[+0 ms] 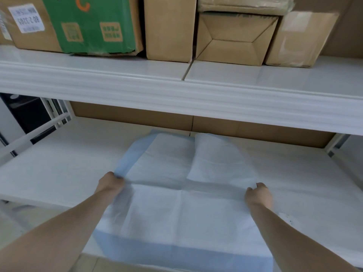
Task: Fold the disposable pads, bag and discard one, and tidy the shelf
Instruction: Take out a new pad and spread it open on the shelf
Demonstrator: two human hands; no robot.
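Pad edges pinched by both hands; shelf around.

Both bare forearms extend forward from the lower corners of the head view, converging slightly. The left hand lies palm down with fingers curled, pinching the left edge of the disposable pad. The right hand, level with it and well apart, has its fingers curled round the pad's right edge, thumb side uppermost. Both wrists are straight
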